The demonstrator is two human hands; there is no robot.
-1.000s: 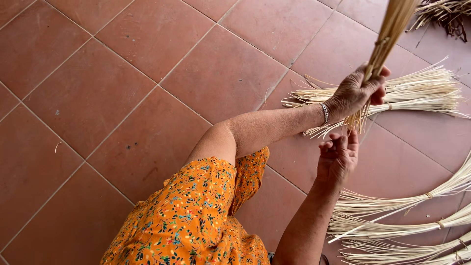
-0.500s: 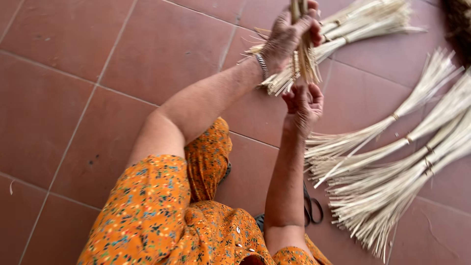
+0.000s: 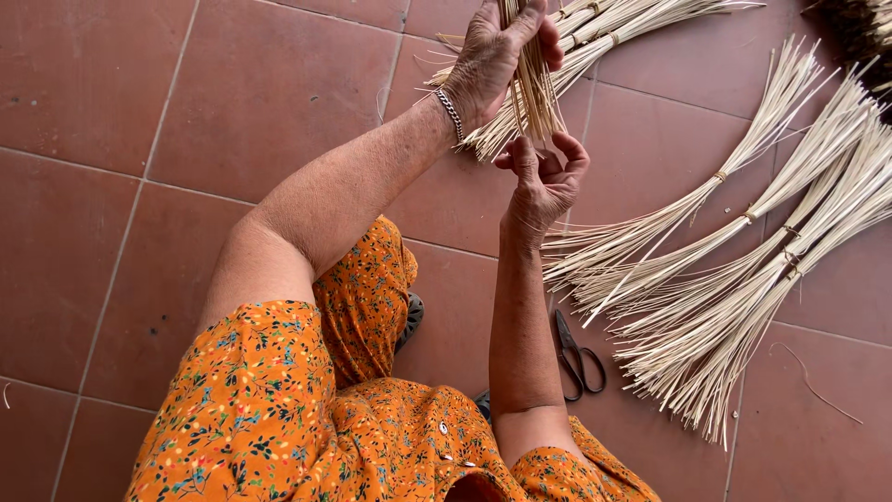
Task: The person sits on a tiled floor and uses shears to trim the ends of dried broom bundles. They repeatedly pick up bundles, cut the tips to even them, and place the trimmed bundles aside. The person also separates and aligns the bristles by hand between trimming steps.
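- The left hand (image 3: 497, 60) is clenched around a bundle of sticks (image 3: 534, 88), thin, pale, straw-coloured splints held upright, their lower ends fanning out below the fist.
- A silver chain bracelet (image 3: 451, 113) sits on that wrist.
- The right hand (image 3: 544, 181) is raised just beneath the bundle, palm up, fingers curled loosely; fingertips touch the splayed lower ends, but whether they pinch any stick I cannot tell from here.
- The held bundle is up in the air, above the floor and in front of the person's chest.
- On the floor to the right lie tied sheaves (image 3: 734, 242) of the same stiff, dry sticks, each bound with a narrow band and flaring at both ends like a whisk; I count about four, though they overlap.
- Another sheaf or two (image 3: 641, 19) lies beyond the hands at the top.
- One pair of black scissors (image 3: 576, 353) lies shut beside the right forearm.
- The floor (image 3: 139, 112) is large, smooth, reddish-brown tiles with pale grout lines.
- The sleeves (image 3: 279, 409) are orange cloth with a small flower print.
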